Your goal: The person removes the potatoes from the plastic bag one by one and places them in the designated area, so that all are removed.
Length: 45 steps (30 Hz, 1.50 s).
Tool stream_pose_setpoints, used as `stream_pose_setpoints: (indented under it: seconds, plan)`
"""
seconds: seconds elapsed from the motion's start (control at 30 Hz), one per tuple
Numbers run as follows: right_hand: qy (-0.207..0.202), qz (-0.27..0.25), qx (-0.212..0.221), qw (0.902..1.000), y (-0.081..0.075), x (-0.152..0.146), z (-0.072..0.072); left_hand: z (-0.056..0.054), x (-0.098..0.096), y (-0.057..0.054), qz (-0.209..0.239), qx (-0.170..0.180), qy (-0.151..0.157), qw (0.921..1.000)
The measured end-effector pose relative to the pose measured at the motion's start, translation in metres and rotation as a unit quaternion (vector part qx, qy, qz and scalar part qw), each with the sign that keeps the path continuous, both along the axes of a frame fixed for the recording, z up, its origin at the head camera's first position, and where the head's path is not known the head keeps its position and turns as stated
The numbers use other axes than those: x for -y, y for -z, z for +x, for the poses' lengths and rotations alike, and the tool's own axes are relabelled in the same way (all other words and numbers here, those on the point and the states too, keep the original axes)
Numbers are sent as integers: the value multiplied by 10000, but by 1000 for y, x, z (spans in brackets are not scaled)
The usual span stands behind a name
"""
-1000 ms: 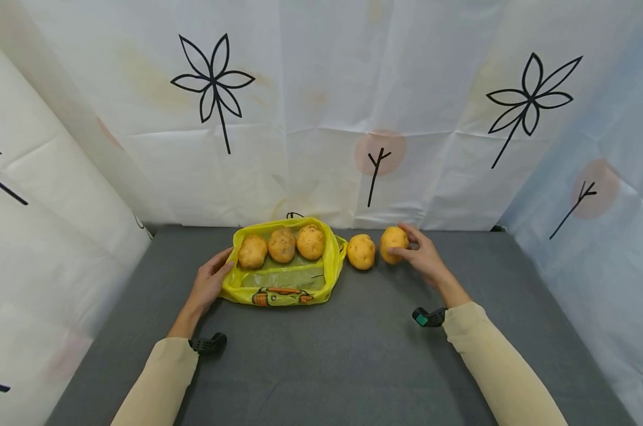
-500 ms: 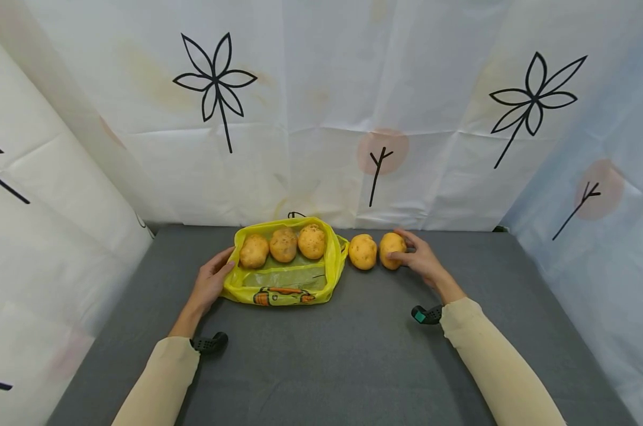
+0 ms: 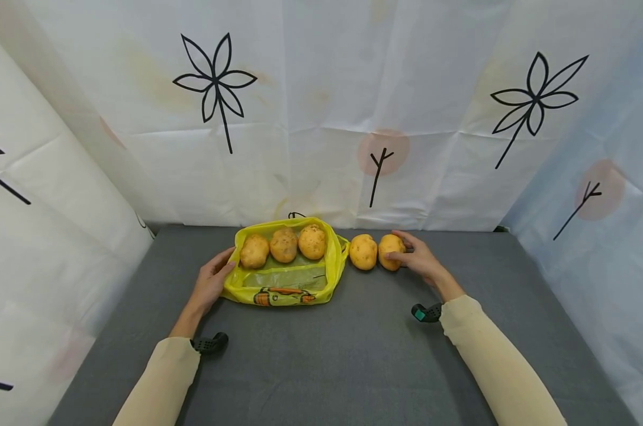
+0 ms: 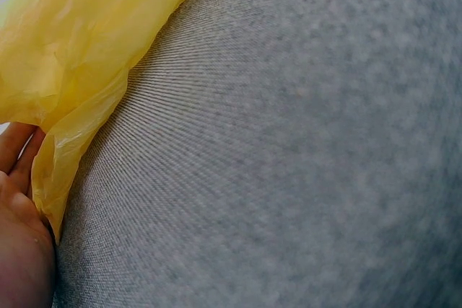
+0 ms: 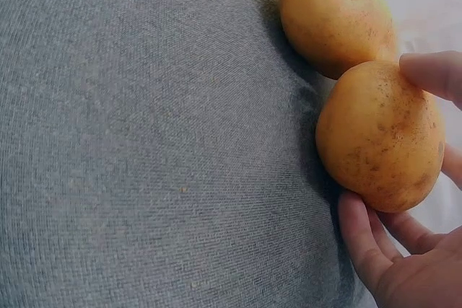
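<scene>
A yellow plastic bag (image 3: 285, 297) with a printed front lies with its mouth spread open, and three potatoes (image 3: 283, 245) sit in a row along its far side. My left hand (image 3: 211, 281) holds the bag's left edge; in the left wrist view its fingers (image 4: 23, 151) pass partly behind the yellow plastic (image 4: 86, 41). To the right of the bag, a potato (image 3: 363, 252) stands on the table beside the bag's handle. My right hand (image 3: 420, 260) grips another potato (image 5: 382, 135) by its sides, right against that one.
Grey cloth (image 3: 321, 361) covers the table. White fabric with flower drawings (image 3: 321, 89) rises at its back edge, and more fabric closes off the left and right sides. A black wrist device (image 3: 427, 313) sits on each forearm.
The right hand has shifted the gripped potato slightly left, closing the gap to its neighbour. My left hand and the bag stay in place.
</scene>
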State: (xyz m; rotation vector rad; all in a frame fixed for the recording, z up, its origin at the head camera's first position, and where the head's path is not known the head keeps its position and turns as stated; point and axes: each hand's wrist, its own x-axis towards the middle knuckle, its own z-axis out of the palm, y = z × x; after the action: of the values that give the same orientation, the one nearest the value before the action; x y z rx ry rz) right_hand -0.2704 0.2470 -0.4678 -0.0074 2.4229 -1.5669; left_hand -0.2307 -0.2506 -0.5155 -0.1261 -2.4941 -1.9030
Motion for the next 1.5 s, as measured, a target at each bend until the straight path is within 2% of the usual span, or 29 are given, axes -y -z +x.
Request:
stream_pose_setpoints:
  seconds: [0.73, 1.0, 1.5]
  plan:
    - [-124, 273, -191, 9994, -4, -3, 0, 0, -1, 1, 13, 21, -14, 10000]
    - [-73, 657, -421, 9969, -17, -1, 1, -1, 0, 2, -27, 25, -63, 10000]
    - [-253, 800, -1018, 9913, -46, 19, 4, -1, 0, -1, -86, 132, -81, 9998]
